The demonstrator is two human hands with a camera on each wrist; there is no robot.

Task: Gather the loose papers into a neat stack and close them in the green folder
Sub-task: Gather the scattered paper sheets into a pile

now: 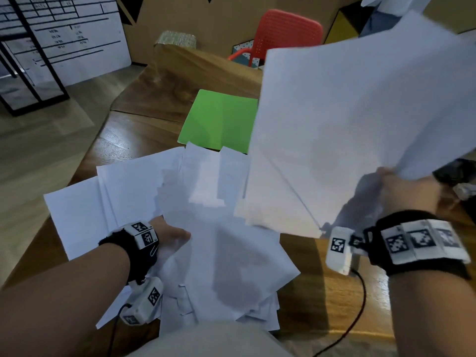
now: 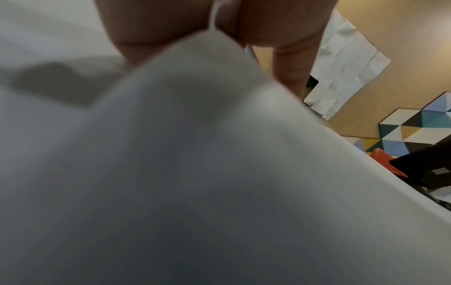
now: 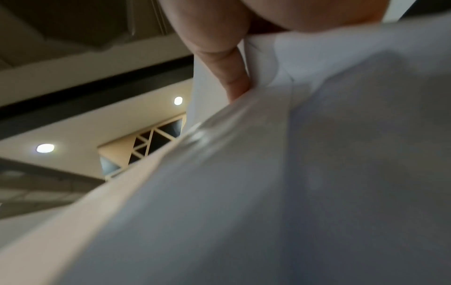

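Several loose white papers [image 1: 134, 191] lie fanned over the near half of the wooden table [image 1: 334, 292]. Beyond them lies the green folder [image 1: 219, 119], flat, its right part hidden behind a raised sheaf. My right hand [image 1: 396, 186] grips that sheaf of white papers [image 1: 360, 119] by a lower corner and holds it up off the table. The right wrist view shows a finger [image 3: 231, 77] curled against the sheaf [image 3: 317, 173]. My left hand [image 1: 172, 239] is low over the pile, thumb on top of a sheet, fingers under it. That sheet [image 2: 195, 173] runs between thumb and fingers [image 2: 288, 63].
A red chair [image 1: 286, 34] stands behind the table's far edge, next to a wrapped bundle [image 1: 177, 39] on the far corner. A black cable [image 1: 360, 305] trails across the table near my right wrist. A dark object [image 1: 458, 176] sits at the right edge.
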